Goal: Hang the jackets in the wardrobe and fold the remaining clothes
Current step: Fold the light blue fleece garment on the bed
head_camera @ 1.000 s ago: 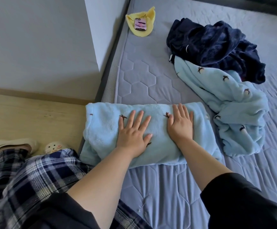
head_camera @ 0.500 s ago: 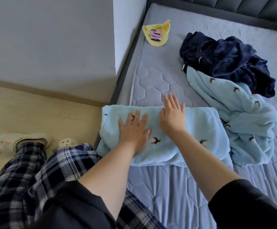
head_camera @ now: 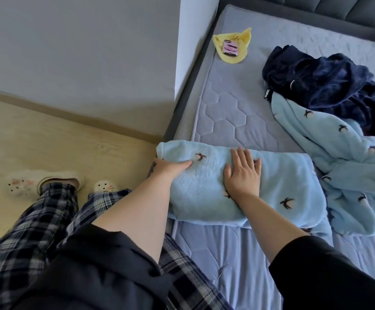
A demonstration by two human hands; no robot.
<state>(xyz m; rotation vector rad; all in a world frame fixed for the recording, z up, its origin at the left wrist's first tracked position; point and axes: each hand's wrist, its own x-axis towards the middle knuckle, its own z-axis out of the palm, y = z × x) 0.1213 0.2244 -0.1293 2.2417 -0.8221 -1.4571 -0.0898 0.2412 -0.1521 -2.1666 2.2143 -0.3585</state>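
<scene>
A folded light-blue fleece garment (head_camera: 289,186) with small dark bird prints lies across the near left edge of the bed. My left hand (head_camera: 168,167) grips its left end, thumb on top and fingers tucked under the fabric. My right hand (head_camera: 242,173) lies flat on its middle, fingers spread. A second light-blue fleece piece (head_camera: 343,162) lies crumpled to the right. Behind it sits a heap of dark navy fleece clothing (head_camera: 325,86).
The grey quilted mattress (head_camera: 229,108) fills the right side, with a dark headboard (head_camera: 338,10) behind. A yellow cloth (head_camera: 240,41) with a small pink object (head_camera: 230,47) on it lies at the far left corner. A grey wall (head_camera: 81,52) and wooden floor (head_camera: 47,144) are to the left.
My left hand has slid from the top of the folded garment to its left end and taken hold there. My right hand has shifted slightly left and stays flat on it.
</scene>
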